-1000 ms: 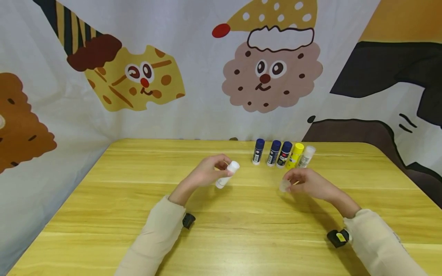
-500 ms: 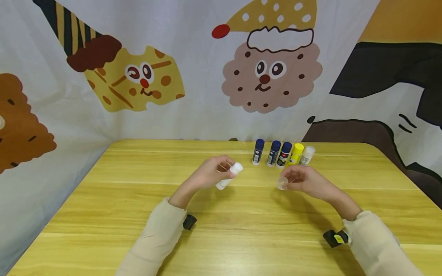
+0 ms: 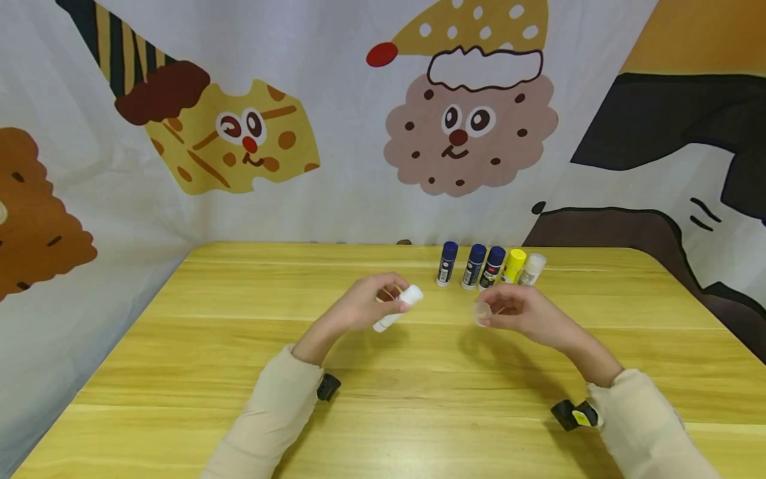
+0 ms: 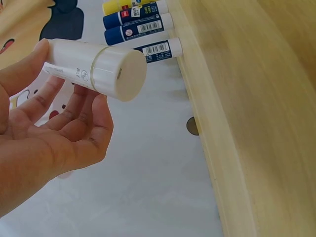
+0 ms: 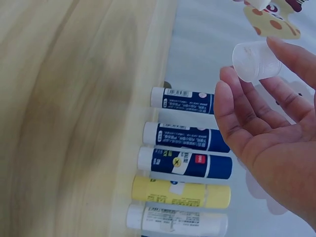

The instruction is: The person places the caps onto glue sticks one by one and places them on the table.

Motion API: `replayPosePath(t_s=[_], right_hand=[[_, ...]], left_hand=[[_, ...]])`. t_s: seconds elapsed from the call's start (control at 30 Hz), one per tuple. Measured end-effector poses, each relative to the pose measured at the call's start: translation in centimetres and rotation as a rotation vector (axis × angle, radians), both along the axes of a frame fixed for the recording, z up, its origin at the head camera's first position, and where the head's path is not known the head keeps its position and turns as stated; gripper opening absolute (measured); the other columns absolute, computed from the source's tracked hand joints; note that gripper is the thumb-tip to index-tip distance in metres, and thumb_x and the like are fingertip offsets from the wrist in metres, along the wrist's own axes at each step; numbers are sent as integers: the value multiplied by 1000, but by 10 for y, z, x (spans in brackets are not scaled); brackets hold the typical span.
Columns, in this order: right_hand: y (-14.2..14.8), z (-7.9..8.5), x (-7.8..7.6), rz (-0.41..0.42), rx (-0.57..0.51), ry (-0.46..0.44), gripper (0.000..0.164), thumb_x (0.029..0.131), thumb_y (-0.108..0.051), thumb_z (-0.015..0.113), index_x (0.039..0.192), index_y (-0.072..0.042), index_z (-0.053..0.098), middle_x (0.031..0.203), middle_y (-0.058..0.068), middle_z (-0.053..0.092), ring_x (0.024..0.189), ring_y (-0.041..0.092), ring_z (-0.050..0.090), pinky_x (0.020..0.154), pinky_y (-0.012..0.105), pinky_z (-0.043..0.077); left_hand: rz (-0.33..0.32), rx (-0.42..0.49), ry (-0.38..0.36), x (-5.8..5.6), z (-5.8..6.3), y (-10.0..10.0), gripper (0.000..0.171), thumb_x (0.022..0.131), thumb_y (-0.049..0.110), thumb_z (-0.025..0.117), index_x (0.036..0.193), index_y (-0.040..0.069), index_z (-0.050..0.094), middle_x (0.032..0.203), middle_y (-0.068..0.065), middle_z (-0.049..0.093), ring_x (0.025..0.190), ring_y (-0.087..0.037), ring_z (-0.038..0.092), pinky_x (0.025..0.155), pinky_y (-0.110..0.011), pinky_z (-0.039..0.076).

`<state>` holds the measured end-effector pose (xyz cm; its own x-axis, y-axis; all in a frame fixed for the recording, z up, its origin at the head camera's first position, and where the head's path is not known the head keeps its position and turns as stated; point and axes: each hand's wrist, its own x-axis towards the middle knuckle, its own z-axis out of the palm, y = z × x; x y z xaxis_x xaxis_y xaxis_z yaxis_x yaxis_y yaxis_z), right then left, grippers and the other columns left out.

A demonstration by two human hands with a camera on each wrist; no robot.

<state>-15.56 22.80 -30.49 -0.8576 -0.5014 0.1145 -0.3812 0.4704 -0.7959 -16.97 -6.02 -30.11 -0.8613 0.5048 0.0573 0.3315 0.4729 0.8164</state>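
Observation:
My left hand [image 3: 364, 305] holds a white glue stick [image 3: 387, 322] above the table, its upper end leaning to the right. In the left wrist view the thumb and fingers grip the glue stick [image 4: 81, 61], with its round flat base turned to the camera. A small translucent cap [image 3: 481, 313] is pinched at the fingertips of my right hand [image 3: 526, 316]. Seen from the right wrist, the hollow cap [image 5: 251, 61] sits between thumb and fingers, its open mouth facing away from the palm. Cap and glue stick are apart.
Several glue sticks stand in a row at the table's back: blue-capped ones [image 3: 447, 265], a yellow one [image 3: 516, 265] and a whitish one [image 3: 532, 269], partly behind my right hand. A printed cloth [image 3: 347, 213] hangs behind the wooden table [image 3: 395, 412].
My right hand has moved left with the cap, closer to the left hand. The glue stick in my left hand has tipped a little further to the right.

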Motion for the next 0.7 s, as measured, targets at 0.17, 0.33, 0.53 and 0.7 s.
replayPosePath(t_s=[0.17, 0.33, 0.53, 0.7], right_hand=[[-4, 1, 1, -6, 10, 14, 27, 83, -8, 66, 108, 1, 59, 96, 9, 60, 82, 15, 57, 67, 27, 50], [-8, 3, 2, -13, 15, 17, 30, 83, -9, 67, 111, -1, 59, 97, 9, 60, 82, 16, 57, 67, 27, 50], [-12, 4, 3, -7, 10, 47, 31, 83, -8, 67, 112, -2, 60, 99, 8, 60, 81, 17, 56, 67, 27, 50], [-17, 6, 5, 8, -3, 66, 31, 82, -6, 67, 113, -2, 60, 99, 8, 61, 82, 16, 57, 68, 28, 50]], left_hand=[[-9, -2, 3, 1, 0, 0, 22, 88, 14, 62, 108, 5, 59, 94, -8, 60, 86, -20, 58, 61, -27, 49], [-12, -25, 16, 2, 0, 1, 23, 88, 15, 62, 109, 7, 59, 94, -6, 60, 85, -18, 57, 63, -27, 49], [-27, -35, 26, 4, 2, 2, 22, 88, 15, 63, 108, 7, 59, 91, -4, 62, 82, -16, 56, 63, -26, 48], [-51, -40, 48, 7, 5, 4, 23, 87, 16, 63, 109, 7, 59, 89, -2, 62, 82, -15, 56, 64, -26, 47]])
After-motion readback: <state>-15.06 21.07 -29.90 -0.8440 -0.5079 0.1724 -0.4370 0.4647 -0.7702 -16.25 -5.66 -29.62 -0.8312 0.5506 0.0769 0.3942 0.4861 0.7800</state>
